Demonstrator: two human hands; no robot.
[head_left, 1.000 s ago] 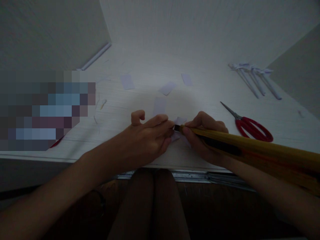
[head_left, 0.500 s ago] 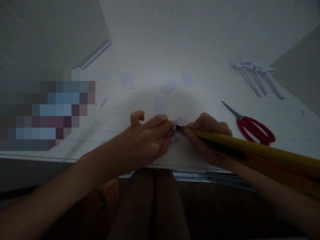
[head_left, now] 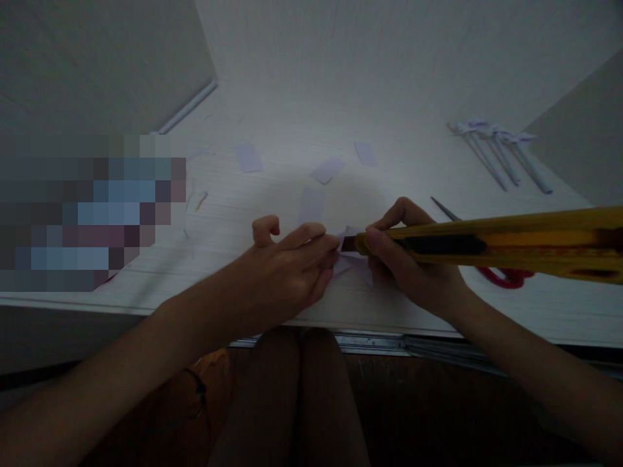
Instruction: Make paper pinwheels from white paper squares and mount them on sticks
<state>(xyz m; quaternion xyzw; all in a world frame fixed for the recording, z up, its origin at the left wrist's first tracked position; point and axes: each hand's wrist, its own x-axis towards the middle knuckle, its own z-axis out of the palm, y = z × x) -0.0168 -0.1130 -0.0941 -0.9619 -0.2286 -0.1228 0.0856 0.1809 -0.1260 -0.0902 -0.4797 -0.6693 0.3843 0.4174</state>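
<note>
My left hand lies on the white table with its fingers closed on a small folded piece of white paper. Several paper points spread out to the right of the fingertips. In my right hand is a yellow utility knife with a black slider, its long body reaching to the right edge of the view. The knife's dark tip touches or nearly touches the paper beside my left fingertips; exact contact is hard to see. Behind the knife, partly hidden, lie red-handled scissors.
Small paper rectangles lie beyond my hands, among them one piece just ahead. Rolled paper sticks with folded tops rest at the back right. A paper roll lies along the left wall. The table's front edge is near my forearms.
The rear end of the knife has swung up and away from me, and my right hand has turned with it. The paper's points show more now. My left hand has barely moved.
</note>
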